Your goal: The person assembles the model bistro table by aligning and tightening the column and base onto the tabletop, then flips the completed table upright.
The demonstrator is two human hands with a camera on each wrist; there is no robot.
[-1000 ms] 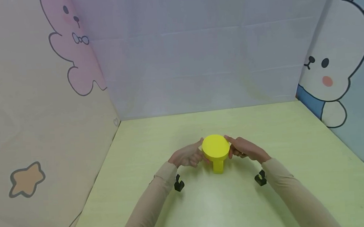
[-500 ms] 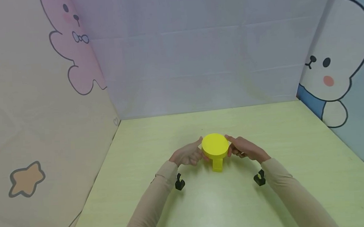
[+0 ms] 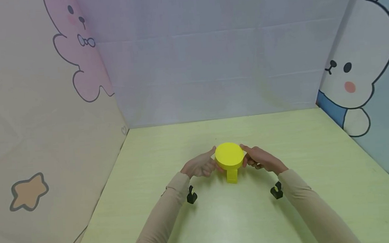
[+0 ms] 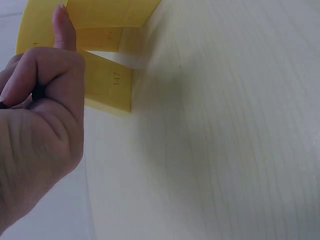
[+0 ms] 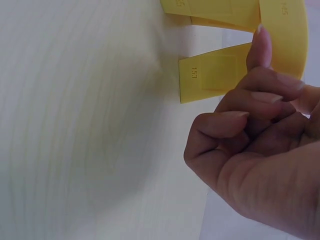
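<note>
A small yellow stool [image 3: 229, 155] with a thick round top and several flat legs is upright in the middle of the table. Embossed numbers show on a leg [image 4: 107, 82] in the left wrist view and on another leg [image 5: 212, 74] in the right wrist view. From the left, my left hand [image 3: 201, 165] grips the rim of the top with index finger and thumb, its other fingers folded. My right hand [image 3: 261, 159] pinches the opposite side of the rim the same way, other fingers curled in. The far legs are hidden under the top in the head view.
The pale wood-grain table [image 3: 169, 141] runs back to a plain light curtain [image 3: 198, 70]. Cloth walls with cartoon drawings close in the left and right sides. Black wrist devices [image 3: 191, 195] hang below both sleeves.
The stool has shifted very slightly away and to the left between my hands. Both hands keep their places at its rim, the right one a touch further left.
</note>
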